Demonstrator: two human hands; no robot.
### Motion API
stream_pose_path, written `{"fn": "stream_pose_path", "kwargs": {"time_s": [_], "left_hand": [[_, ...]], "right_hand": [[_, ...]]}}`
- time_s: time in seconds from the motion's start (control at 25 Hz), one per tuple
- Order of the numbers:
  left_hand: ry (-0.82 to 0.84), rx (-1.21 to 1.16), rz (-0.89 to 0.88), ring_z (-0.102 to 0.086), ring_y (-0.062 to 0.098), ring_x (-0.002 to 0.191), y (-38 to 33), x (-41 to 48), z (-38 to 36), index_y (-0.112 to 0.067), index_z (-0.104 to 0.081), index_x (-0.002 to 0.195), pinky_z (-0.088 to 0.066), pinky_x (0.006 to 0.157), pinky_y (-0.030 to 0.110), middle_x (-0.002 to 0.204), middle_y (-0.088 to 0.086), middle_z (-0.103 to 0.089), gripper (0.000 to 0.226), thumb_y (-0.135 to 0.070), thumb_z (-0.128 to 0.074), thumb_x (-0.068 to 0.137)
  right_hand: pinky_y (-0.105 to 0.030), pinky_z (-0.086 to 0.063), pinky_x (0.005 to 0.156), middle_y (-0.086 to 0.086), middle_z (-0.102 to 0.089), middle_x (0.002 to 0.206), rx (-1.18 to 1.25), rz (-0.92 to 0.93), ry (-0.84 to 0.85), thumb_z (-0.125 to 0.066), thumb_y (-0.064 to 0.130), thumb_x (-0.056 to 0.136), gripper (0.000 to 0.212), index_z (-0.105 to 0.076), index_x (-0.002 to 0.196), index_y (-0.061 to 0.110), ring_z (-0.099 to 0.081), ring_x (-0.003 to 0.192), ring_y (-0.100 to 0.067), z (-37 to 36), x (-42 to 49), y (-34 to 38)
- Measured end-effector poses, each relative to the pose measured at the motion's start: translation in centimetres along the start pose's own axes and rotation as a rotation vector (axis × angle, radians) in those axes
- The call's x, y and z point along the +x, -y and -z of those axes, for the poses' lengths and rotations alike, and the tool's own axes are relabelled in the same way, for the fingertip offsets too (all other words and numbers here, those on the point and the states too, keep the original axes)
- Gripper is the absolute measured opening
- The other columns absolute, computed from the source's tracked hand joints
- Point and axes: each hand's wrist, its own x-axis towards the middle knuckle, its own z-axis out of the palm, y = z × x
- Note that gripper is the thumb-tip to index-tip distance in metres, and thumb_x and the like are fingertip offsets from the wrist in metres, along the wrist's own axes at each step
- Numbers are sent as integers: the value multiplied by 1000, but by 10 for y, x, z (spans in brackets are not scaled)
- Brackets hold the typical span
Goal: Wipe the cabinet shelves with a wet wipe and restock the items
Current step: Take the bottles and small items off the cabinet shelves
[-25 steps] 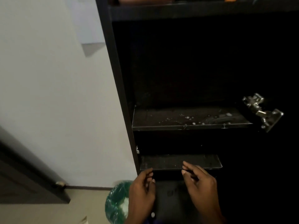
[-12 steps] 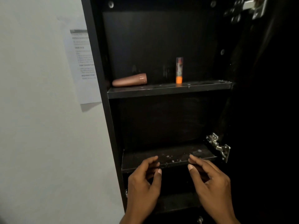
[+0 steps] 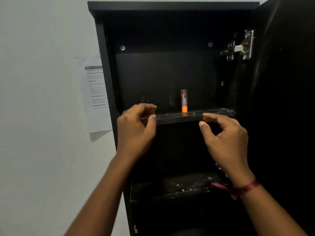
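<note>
Left hand (image 3: 136, 132) and right hand (image 3: 225, 140) hover half-curled, gripping nothing, before the upper shelf (image 3: 179, 118); orange-based stick (image 3: 184, 101) stands upright at their 12 o'clock.

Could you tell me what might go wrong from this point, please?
The orange-based tube stands upright on the upper shelf between the left hand and right hand; a brush could topple it off the front edge. The lower shelf carries white specks, so restocking it before wiping might trap dirt.
</note>
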Motion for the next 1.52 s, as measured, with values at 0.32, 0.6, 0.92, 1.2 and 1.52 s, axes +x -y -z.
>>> {"fn": "stream_pose_path", "kwargs": {"time_s": [0.32,0.6,0.92,1.2,1.52], "left_hand": [[462,567,168,-60,21,95,17,87,-5,-12,-64,113,-49,78,32,111,9,-64,34,-24,-75,83],[637,708,250,-59,33,103,23,103,-4,-5,-63,114,-44,78,31,114,18,-62,30,-23,-65,90],[749,811,178,-57,29,113,26,114,-8,-14,-58,129,-48,95,36,126,11,-61,41,-25,-64,90],[430,552,139,-62,24,92,13,93,3,-17,-63,108,-53,78,36,102,8,-65,35,-48,-56,92],[283,-319,548,-71,23,71,-12,-48,42,-16,-66,104,-54,45,28,98,2,-67,23,-31,-64,88]], "right_hand": [[-43,-52,88,1,-65,104,-244,-41,300,-70,34,81,52,-47,126,22,-57,108,-24,-50,97,2],[-37,-53,81,-7,-66,101,-249,-88,419,-75,25,81,62,-38,131,17,-64,96,-24,-64,112,-3],[-43,-50,96,-5,-69,101,-237,-42,448,-77,22,79,47,-56,121,16,-64,100,-23,-65,103,-4],[-23,-53,82,13,-69,95,313,-41,188,-78,18,78,31,-65,107,24,-66,90,-2,-13,41,13],[-16,-52,84,9,-68,104,430,-240,122,-73,5,81,15,-64,90,12,-67,99,-5,11,-121,-46]]}}
